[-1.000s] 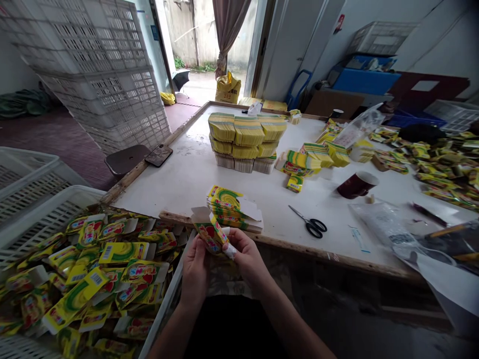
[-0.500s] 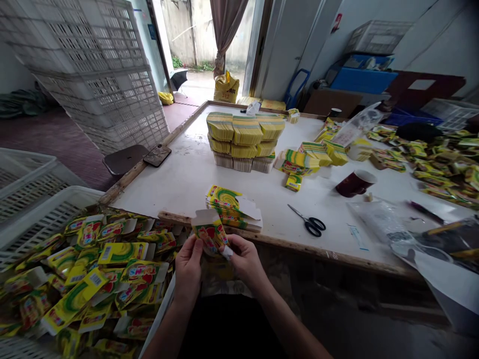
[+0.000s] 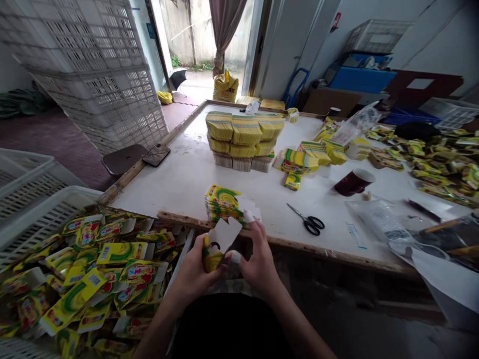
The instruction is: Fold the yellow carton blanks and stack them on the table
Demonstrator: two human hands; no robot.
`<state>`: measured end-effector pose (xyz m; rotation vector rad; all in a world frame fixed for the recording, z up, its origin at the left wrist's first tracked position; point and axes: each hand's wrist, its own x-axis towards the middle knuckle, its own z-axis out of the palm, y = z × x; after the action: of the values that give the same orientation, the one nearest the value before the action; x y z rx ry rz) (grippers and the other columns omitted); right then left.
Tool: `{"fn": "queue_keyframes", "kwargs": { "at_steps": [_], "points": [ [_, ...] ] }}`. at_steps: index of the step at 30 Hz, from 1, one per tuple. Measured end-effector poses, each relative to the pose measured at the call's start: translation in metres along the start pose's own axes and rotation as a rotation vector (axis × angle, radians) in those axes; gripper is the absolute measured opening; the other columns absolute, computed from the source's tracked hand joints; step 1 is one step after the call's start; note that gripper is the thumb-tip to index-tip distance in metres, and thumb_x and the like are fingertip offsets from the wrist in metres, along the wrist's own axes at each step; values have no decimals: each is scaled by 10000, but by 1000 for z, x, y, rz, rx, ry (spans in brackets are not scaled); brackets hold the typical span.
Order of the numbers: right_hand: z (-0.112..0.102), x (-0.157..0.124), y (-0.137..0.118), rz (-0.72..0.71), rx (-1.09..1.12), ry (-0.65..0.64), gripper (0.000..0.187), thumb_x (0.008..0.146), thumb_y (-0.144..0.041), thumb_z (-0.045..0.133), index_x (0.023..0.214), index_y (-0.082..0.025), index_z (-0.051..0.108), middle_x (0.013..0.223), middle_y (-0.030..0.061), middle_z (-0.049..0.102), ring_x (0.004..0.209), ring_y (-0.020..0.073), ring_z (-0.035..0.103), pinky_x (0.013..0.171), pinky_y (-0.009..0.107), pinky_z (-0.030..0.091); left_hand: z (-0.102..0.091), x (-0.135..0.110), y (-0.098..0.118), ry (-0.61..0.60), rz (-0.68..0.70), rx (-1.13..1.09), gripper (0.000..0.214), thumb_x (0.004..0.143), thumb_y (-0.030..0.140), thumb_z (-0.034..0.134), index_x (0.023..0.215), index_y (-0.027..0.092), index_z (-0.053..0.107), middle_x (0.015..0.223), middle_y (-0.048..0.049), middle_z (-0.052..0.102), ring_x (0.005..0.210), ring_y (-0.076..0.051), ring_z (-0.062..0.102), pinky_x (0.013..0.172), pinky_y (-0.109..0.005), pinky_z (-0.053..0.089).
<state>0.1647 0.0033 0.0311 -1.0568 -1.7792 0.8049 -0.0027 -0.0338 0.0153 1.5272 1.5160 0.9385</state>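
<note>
I'm watching the left hand (image 3: 195, 271) gripping a white-flapped carton (image 3: 221, 240) by the near edge of the worktop (image 3: 157, 192); beside it, the right hand (image 3: 260, 260) is holding thumb and fingers wide apart.

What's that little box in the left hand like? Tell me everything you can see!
The little box looks like thin card, yellow and green outside, with white flap surfaces sticking up at its open end. It sits tilted in the left hand, in front of the table's wooden edge. Whether the right hand touches it is unclear.
</note>
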Motion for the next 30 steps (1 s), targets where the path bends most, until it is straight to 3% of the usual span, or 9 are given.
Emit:
{"fn": "queue_keyframes", "kwargs": {
  "at_steps": [4, 7, 11, 14, 17, 20, 23, 25, 30],
  "points": [
    [16, -2, 9, 491, 644, -175, 535, 822, -397, 600, 1307, -208, 479, 1221, 120, 612, 1125, 299, 581, 956, 462, 454, 16, -7, 0, 37, 137, 112, 718, 720, 297, 681, 1301, 218, 266, 1153, -120, 610, 990, -265, 631, 818, -363, 500],
    [25, -4, 10, 641, 873, -247, 512, 761, -374, 680, 1237, -232, 554, 1102, 78, 678, 1035, 279, 634, 913, 435, 480, 21, -9, 0, 26, 235, 203, 601, 731, 206, 628, 1231, 243, 296, 1127, -98, 589, 962, -243, 628, 789, -344, 499],
    [25, -7, 11, 502, 815, -217, 485, 794, -403, 653, 1236, -221, 570, 1121, 78, 679, 1077, 271, 612, 950, 430, 460, 14, -5, 3, 3, 207, 281, 491, 712, 157, 587, 1121, 248, 332, 1012, -57, 582, 859, -220, 624, 735, -334, 498],
    [22, -10, 12, 287, 616, -279, 480, 855, -318, 583, 1319, -223, 506, 1280, 82, 601, 1207, 270, 529, 1013, 426, 423, 12, 0, 3, -28, 126, 261, 525, 726, 217, 590, 1156, 221, 290, 959, -59, 590, 809, -226, 627, 698, -346, 510],
    [20, -11, 16, 76, 362, -240, 511, 838, -142, 551, 1333, -259, 502, 1363, 58, 536, 1271, 235, 477, 1082, 391, 361, 17, 1, -3, 25, 133, 248, 616, 712, 203, 579, 1224, 187, 237, 1083, -117, 553, 930, -254, 618, 757, -378, 516],
    [19, -9, 21, 1, 208, -159, 516, 843, -68, 464, 1317, -262, 529, 1364, 73, 531, 1300, 216, 452, 1092, 384, 353, 18, -1, -9, 106, 136, 312, 623, 681, 153, 574, 1231, 184, 283, 1186, -145, 501, 1076, -281, 560, 885, -426, 472],
    [14, -5, 26, -54, 51, -292, 526, 862, -99, 482, 1363, -258, 475, 1498, 100, 350, 1358, 248, 368, 1082, 389, 360, 9, -3, -9, 91, 64, 348, 587, 671, 163, 595, 1207, 196, 356, 1157, -119, 560, 1074, -286, 563, 907, -427, 452],
    [8, -3, 28, -65, -44, -438, 457, 868, -164, 542, 1317, -247, 529, 1539, 129, 249, 1334, 286, 402, 1034, 387, 411, -2, -2, -5, 45, 19, 347, 537, 695, 233, 623, 1184, 215, 403, 1107, -90, 607, 1008, -272, 597, 855, -394, 470],
    [-9, 9, 28, -99, -81, -545, 245, 861, -202, 589, 1094, -204, 665, 1421, 166, 424, 1267, 269, 484, 1004, 378, 427, -22, 5, 6, -121, 14, 317, 458, 699, 303, 658, 1120, 261, 481, 977, -15, 666, 864, -219, 641, 760, -316, 479]
  ]
}}
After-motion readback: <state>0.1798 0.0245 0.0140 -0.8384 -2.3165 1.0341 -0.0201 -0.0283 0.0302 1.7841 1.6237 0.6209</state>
